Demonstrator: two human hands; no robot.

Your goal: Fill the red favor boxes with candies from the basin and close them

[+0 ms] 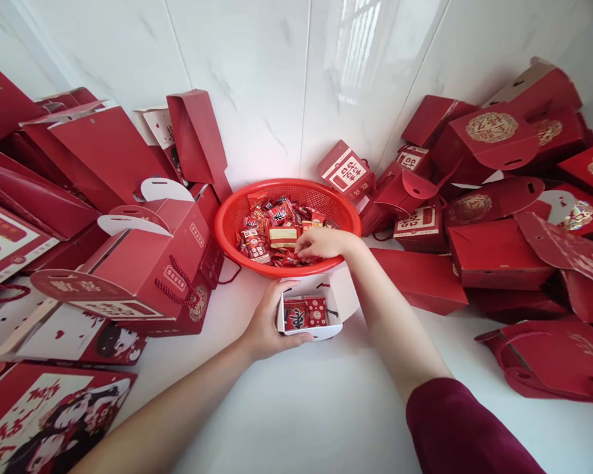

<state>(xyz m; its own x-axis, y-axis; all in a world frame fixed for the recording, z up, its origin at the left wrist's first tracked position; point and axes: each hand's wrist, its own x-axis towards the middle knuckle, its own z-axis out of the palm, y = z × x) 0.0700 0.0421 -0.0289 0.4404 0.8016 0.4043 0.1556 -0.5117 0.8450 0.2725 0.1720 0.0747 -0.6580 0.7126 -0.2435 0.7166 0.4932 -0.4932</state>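
Observation:
My left hand (271, 326) is wrapped round the left side of a small white-lined gift box (333, 326), its flap standing open at the right. Red wrapped candies (309, 312) lie inside the box. Just behind it stands a round red plastic basket (222, 224) heaped with wrapped candies (281, 212). My right hand (323, 243) reaches over the basket's front right part, its fingers bent down among the candies; whether they pinch one is hidden. A yellow and red packet (282, 237) lies just left of those fingertips.
Red gift boxes (143, 243) with cord handles crowd the left side. More red boxes (499, 253) are piled on the right, some with gold emblems. A smaller box (346, 171) leans behind the basket by the white tiled wall (257, 79). All stand on a white surface (296, 408).

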